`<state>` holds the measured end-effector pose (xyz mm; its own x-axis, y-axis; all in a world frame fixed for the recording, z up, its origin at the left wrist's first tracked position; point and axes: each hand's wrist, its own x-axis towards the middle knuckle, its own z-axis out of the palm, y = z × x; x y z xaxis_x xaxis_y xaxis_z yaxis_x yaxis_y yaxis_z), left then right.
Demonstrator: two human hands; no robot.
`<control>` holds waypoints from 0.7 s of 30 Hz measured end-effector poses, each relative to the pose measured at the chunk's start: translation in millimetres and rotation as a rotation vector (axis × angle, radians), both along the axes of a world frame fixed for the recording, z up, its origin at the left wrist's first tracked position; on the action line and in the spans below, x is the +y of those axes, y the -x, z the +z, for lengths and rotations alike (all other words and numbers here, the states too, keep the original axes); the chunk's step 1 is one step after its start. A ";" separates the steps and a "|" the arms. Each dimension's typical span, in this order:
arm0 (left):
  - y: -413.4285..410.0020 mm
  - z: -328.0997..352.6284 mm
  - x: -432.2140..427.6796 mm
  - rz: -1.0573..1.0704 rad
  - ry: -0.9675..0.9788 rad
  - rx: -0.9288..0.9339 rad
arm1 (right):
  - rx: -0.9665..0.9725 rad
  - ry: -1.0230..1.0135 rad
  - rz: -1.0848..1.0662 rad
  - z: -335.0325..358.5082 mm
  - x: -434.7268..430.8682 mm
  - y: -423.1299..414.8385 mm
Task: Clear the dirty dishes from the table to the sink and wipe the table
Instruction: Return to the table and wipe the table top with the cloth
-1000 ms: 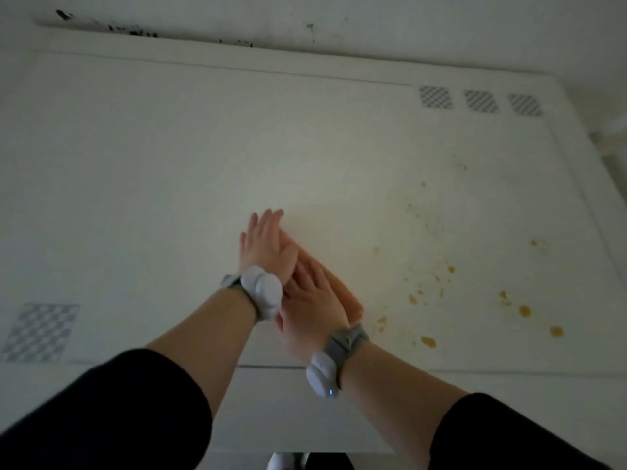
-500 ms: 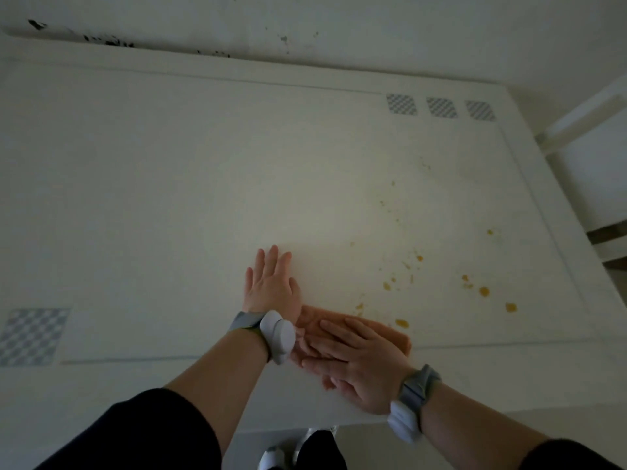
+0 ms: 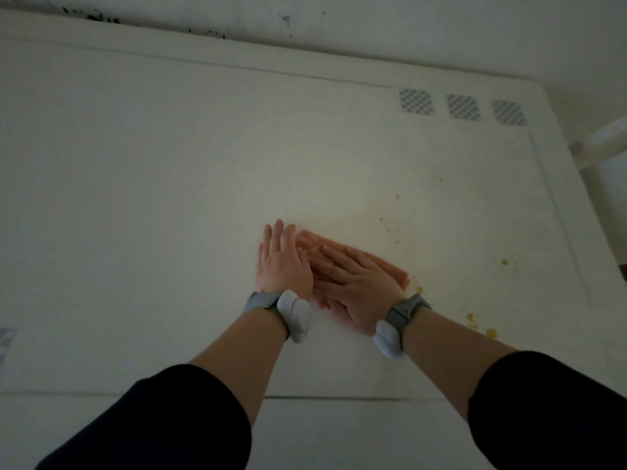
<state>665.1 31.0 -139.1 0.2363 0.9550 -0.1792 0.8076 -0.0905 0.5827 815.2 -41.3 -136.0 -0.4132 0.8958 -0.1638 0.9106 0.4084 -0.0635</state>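
Orange cloth (image 3: 393, 271) lies flat on the white counter (image 3: 169, 198), a little right of centre and toward the near edge, under a person's two hands. The right hand (image 3: 359, 286) presses on it with the palm down and the fingers straight and spread, pointing far and left. The left hand (image 3: 281, 262) lies flat just beside it at the cloth's left end, fingers straight and together, pointing away. In the dim light it is hard to tell whether this hand rests on the cloth's edge or on the bare counter.

Both wrists carry grey bands, the left band (image 3: 271, 300) and the right band (image 3: 407, 308), each with a white pod. Black sleeves cover the forearms nearer the camera. Yellow-brown food spots (image 3: 505, 262) dot the counter to the right of the cloth, some near its right end. Three checkered squares (image 3: 416, 101) sit at the far right corner.
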 end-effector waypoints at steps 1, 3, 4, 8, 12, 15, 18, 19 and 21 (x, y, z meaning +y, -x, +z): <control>-4.3 -1.8 1.5 0.029 0.002 0.002 | 0.017 -0.005 0.014 -1.2 11.6 -6.4; -8.0 -5.4 -0.1 0.098 -0.010 0.008 | 0.059 -0.020 0.027 -1.4 34.6 -18.5; -8.5 -7.1 -1.6 0.120 -0.013 0.019 | 0.069 -0.036 0.025 -2.0 47.0 -24.5; -14.0 -9.0 -6.3 0.097 -0.053 0.139 | 0.073 -0.055 -0.177 -3.2 94.1 -45.4; -16.6 -10.6 -8.5 0.082 -0.085 0.252 | 0.143 0.008 -0.614 -6.8 122.2 -31.7; -15.5 -9.6 -6.2 0.071 -0.083 0.284 | 0.173 0.055 -0.658 -6.0 103.4 -7.3; -14.7 -8.0 -3.5 0.060 -0.041 0.292 | 0.180 0.025 -0.396 2.3 41.3 3.0; -15.9 -7.5 -2.8 0.058 -0.033 0.285 | 0.167 0.000 -0.280 3.6 17.0 -2.3; -15.2 -6.3 -3.8 0.068 -0.043 0.281 | 0.146 0.005 -0.040 3.2 -17.0 -23.3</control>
<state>680.3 27.3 -145.3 0.1184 0.9751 -0.1874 0.9418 -0.0504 0.3325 838.4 -58.2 -132.8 -0.3965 0.9115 -0.1091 0.9072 0.3709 -0.1987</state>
